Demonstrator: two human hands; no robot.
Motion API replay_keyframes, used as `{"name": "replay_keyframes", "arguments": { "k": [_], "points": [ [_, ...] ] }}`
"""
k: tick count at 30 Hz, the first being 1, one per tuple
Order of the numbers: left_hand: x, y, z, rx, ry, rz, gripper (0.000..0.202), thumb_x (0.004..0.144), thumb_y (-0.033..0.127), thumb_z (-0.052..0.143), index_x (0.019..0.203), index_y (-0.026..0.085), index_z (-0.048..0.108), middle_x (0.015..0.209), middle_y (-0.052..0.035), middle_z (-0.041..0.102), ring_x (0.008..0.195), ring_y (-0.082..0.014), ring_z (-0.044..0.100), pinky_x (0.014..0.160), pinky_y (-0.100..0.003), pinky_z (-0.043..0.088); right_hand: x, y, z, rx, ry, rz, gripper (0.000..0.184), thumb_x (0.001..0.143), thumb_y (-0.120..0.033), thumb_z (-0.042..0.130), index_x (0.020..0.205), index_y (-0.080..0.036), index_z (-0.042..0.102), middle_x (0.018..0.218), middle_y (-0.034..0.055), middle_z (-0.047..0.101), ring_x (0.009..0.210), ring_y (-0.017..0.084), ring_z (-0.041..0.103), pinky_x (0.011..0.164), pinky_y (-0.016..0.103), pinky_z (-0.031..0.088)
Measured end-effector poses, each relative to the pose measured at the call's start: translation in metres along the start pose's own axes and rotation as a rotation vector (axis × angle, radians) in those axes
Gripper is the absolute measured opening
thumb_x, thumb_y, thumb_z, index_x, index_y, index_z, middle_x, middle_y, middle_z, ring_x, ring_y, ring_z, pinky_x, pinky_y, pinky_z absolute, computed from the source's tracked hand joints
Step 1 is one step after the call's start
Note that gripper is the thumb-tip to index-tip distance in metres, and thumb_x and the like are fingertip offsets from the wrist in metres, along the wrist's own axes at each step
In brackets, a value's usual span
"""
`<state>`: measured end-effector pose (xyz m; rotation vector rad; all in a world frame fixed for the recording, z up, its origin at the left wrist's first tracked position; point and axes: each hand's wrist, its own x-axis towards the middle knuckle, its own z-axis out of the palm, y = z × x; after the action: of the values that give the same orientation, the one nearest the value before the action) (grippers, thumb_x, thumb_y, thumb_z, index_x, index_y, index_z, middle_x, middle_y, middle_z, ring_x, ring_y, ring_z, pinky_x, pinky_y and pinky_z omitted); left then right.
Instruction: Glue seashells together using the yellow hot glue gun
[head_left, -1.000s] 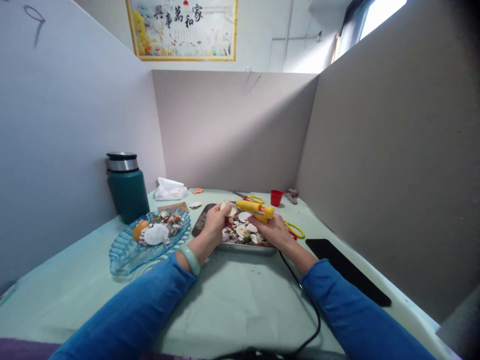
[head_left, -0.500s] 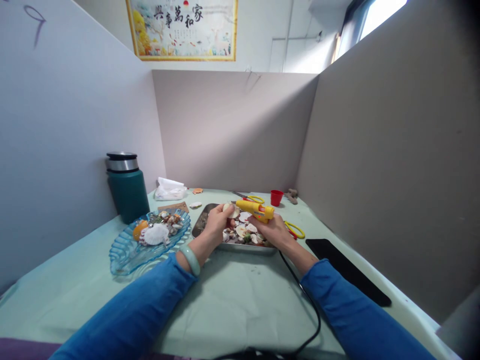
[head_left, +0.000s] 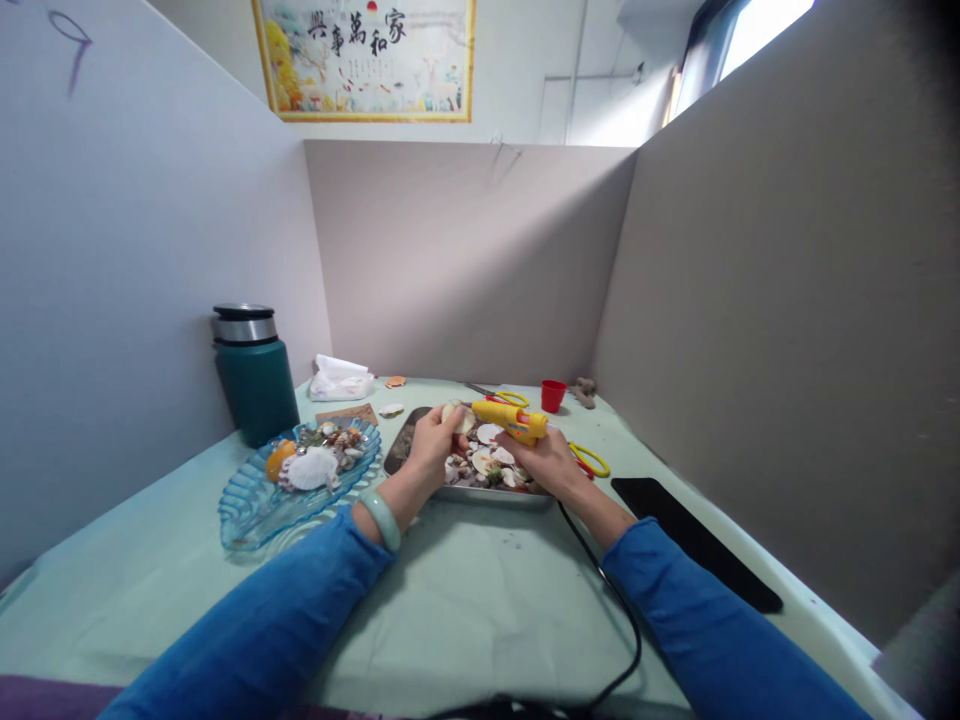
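Between the thumb and fingers of my left hand [head_left: 433, 447] is a pale seashell [head_left: 459, 418]. My right hand [head_left: 551, 462] is wrapped round the handle of a yellow hot glue gun [head_left: 511, 419], whose nozzle points left at the shell. I cannot tell whether the nozzle touches it. Both hands are above a metal tray [head_left: 495, 496] holding many shells [head_left: 484, 461]. A black cord [head_left: 619, 597] runs from below my right hand toward the front edge. The glue gun's trigger is hidden by my fingers.
To the left, a blue plate [head_left: 247, 522] carries shells, beside a green bottle [head_left: 257, 390]. Behind are a tissue pack [head_left: 340, 380], yellow-handled scissors [head_left: 512, 398] and a red cup [head_left: 553, 396]. More yellow handles [head_left: 592, 461] and a black flat object [head_left: 694, 540] lie right. Partitions enclose the table.
The shell in my left hand has tilted slightly. My right hand and the glue gun have stayed in nearly the same place.
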<state>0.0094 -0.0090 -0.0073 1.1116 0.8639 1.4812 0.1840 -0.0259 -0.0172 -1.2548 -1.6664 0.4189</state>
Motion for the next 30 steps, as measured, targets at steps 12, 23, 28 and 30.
{"name": "replay_keyframes", "arguments": {
  "k": [12, 23, 28, 30],
  "points": [
    [0.0051, -0.0034, -0.0025, -0.053, 0.072, 0.006, 0.031, 0.075, 0.035, 0.075, 0.071, 0.019, 0.048, 0.049, 0.0077, 0.048, 0.038, -0.0064, 0.045, 0.039, -0.018, 0.031, 0.0001, 0.0001, -0.0005, 0.023, -0.015, -0.022, 0.034, 0.074, -0.051, 0.062, 0.065, -0.018, 0.064, 0.051, -0.0013, 0.055, 0.054, 0.015, 0.051, 0.052, 0.025, 0.038],
    [0.0001, 0.002, 0.0003, -0.066, -0.041, -0.049, 0.029, 0.073, 0.031, 0.078, 0.072, 0.017, 0.052, 0.051, 0.0069, 0.05, 0.037, -0.0065, 0.047, 0.04, -0.019, 0.037, 0.0003, 0.0007, 0.0004, 0.013, 0.003, -0.016, 0.034, 0.074, -0.051, 0.064, 0.066, -0.018, 0.065, 0.051, -0.0008, 0.056, 0.055, 0.016, 0.053, 0.053, 0.026, 0.04],
    [0.0008, -0.0023, -0.0011, -0.019, -0.102, -0.031, 0.027, 0.075, 0.034, 0.075, 0.071, 0.017, 0.054, 0.048, 0.0051, 0.052, 0.037, -0.0076, 0.047, 0.04, -0.019, 0.037, 0.0003, -0.0002, 0.0006, 0.019, -0.001, -0.013, 0.034, 0.074, -0.051, 0.063, 0.064, -0.018, 0.064, 0.05, -0.0011, 0.055, 0.054, 0.016, 0.052, 0.053, 0.026, 0.039],
    [0.0011, -0.0031, -0.0012, -0.008, -0.099, -0.036, 0.028, 0.075, 0.035, 0.076, 0.072, 0.017, 0.055, 0.048, 0.0046, 0.053, 0.037, -0.0077, 0.048, 0.041, -0.019, 0.038, 0.0005, -0.0006, 0.0007, 0.014, -0.004, -0.008, 0.034, 0.073, -0.051, 0.063, 0.063, -0.018, 0.064, 0.05, -0.001, 0.055, 0.054, 0.015, 0.052, 0.052, 0.026, 0.039]
  ]
}}
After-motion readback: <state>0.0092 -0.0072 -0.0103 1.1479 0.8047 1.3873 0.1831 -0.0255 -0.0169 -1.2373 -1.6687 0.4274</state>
